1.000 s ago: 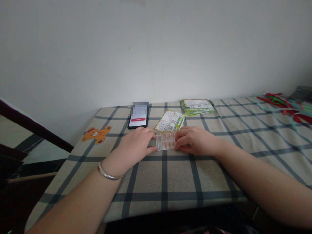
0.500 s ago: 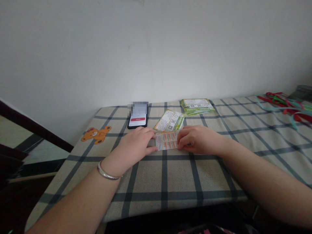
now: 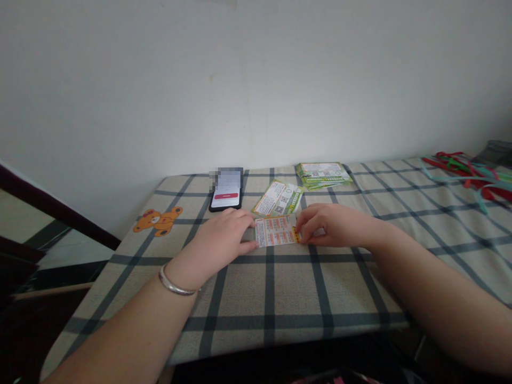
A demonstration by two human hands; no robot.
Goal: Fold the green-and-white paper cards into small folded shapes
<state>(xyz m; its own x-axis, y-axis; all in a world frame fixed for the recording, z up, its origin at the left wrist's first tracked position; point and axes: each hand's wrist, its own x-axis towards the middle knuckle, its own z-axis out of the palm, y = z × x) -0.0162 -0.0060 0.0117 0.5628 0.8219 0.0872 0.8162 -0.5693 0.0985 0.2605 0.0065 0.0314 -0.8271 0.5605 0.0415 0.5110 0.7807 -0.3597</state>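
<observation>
A small printed card (image 3: 276,231) with rows of orange and white boxes lies on the checked tablecloth. My left hand (image 3: 224,232), with a silver bangle at the wrist, holds its left edge, thumb at the near corner and fingers at the far one. At the card's right end, my right hand (image 3: 326,226) has its fingers closed in a pinch, covering part of that edge. Just behind lies a slanted green and white card (image 3: 279,198). Farther back sits a stack of similar cards (image 3: 323,174).
A phone (image 3: 226,189) with its screen lit lies left of the cards. The tablecloth (image 3: 248,290) bears a bear picture (image 3: 158,221) at left. Coloured ribbons (image 3: 468,170) lie at far right. A wall (image 3: 256,85) rises behind the table.
My right hand has slid slightly to the right along the card, uncovering more of its print and a yellow strip. My left hand stays in place.
</observation>
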